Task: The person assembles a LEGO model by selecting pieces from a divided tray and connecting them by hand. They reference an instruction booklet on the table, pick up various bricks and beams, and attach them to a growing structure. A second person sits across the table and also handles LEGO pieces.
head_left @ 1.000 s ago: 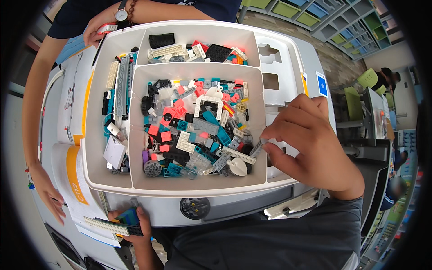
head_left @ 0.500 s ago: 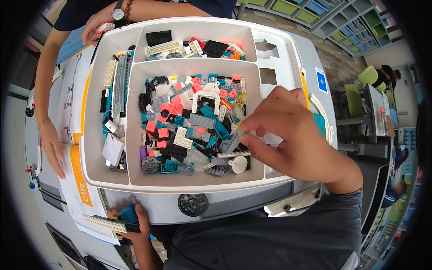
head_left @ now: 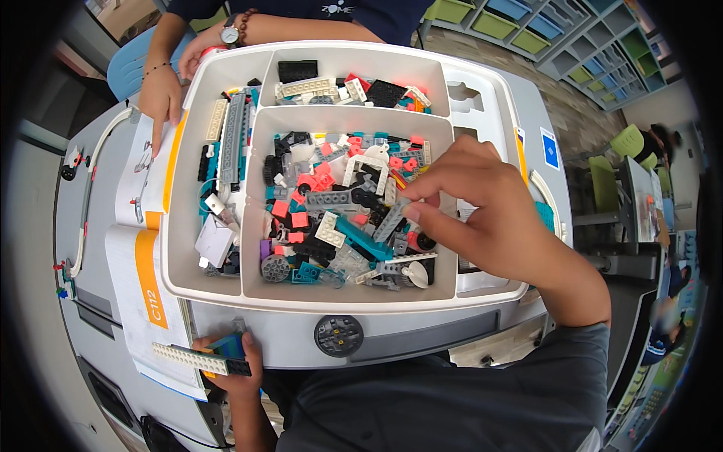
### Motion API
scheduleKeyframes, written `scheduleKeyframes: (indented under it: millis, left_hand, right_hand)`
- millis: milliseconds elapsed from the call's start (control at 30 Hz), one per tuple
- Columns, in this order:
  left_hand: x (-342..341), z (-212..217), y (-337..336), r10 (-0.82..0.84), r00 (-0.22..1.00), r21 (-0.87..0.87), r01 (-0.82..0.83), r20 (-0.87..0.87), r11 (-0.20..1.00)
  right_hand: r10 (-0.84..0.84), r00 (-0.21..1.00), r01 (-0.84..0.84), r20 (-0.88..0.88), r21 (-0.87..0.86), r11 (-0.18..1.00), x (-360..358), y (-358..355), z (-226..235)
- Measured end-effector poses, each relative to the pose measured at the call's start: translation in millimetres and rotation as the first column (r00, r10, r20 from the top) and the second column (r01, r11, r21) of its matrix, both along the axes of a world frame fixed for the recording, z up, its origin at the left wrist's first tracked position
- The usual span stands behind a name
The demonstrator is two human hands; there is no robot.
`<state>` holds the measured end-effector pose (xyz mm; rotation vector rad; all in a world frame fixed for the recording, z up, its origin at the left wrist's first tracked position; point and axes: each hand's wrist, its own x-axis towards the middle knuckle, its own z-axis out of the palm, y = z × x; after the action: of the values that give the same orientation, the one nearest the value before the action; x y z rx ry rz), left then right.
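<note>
My right hand (head_left: 489, 211) is over the right side of the white sorting tray (head_left: 346, 303), pinching a light grey toy beam (head_left: 391, 220) between thumb and fingertips. Under the beam lies a loose heap of building bricks in coral, teal, white, grey and black, with a white frame piece (head_left: 369, 164) and a teal piece (head_left: 365, 239) close by. Below the tray's near left corner, my left hand (head_left: 245, 371) grips a brick assembly (head_left: 226, 351) with a long white studded part sticking out to the left and blue, black and yellow parts.
A black round wheel-like part (head_left: 338, 336) lies on the table before the tray. An open instruction booklet (head_left: 134, 264) is at the left. Across the table, a co-worker's hand (head_left: 160, 102) points at its upper page. A curved white track piece (head_left: 89, 196) runs along the left edge.
The view has shifted, so the tray appears farther right. The grey beam in my right hand now shows more of its length. The co-worker's hand has moved up the booklet and now points.
</note>
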<state>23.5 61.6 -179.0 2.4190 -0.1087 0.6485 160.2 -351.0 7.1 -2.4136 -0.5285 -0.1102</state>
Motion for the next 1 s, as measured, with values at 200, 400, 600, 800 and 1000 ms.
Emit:
scheduleKeyframes:
  millis: [200,400,600,800,1000]
  left_hand:
    - [1.7,12.6,-25.3,0.171,0.980,-0.547,-0.198,-0.101,0.813]
    - [15.1,31.9,-13.0,-0.057,0.996,0.217,0.042,0.065,0.975]
    - [17.2,40.5,-17.3,-0.055,0.996,0.222,0.037,0.075,0.974]
    - [17.1,38.0,-17.5,-0.045,0.989,0.187,0.018,0.139,0.982]
    - [12.1,31.9,-14.7,-0.033,0.998,0.176,0.023,0.059,0.984]
  right_hand:
    - [-0.100,0.992,0.101,0.079,-0.013,0.995,-0.8,-6.6,3.9]
    - [-0.268,0.957,0.271,0.109,-0.011,0.963,21.4,1.5,-7.8]
    - [-0.224,0.974,0.221,-0.027,-0.070,0.973,36.3,14.2,-15.2]
    - [-0.117,0.973,0.136,-0.197,0.084,0.987,11.6,11.2,3.4]
    - [0.079,0.982,-0.065,-0.174,0.086,0.994,-15.8,-0.3,19.7]
